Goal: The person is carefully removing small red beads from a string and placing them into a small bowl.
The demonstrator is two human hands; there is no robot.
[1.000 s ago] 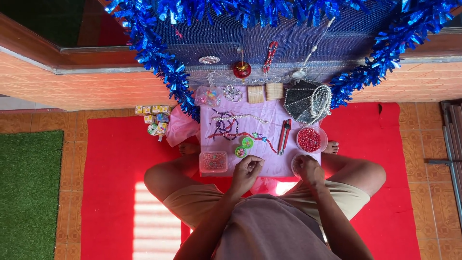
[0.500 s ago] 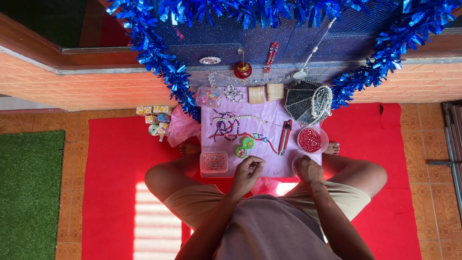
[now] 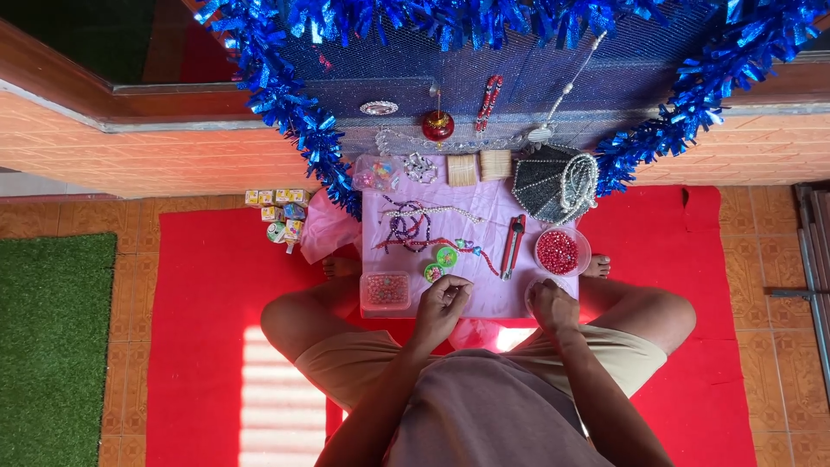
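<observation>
Head view; steeply downward; mid-distance

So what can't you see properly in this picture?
Head view, the only one:
- What the left hand pinches: too small, hidden by its curled fingers.
- What the right hand holds, if anything: its back covers it.
- Contents of the clear box: too small, only a reddish blur.
- The black tray: partly draped by a white bead string.
- The tinsel: cut off by the top edge.
</observation>
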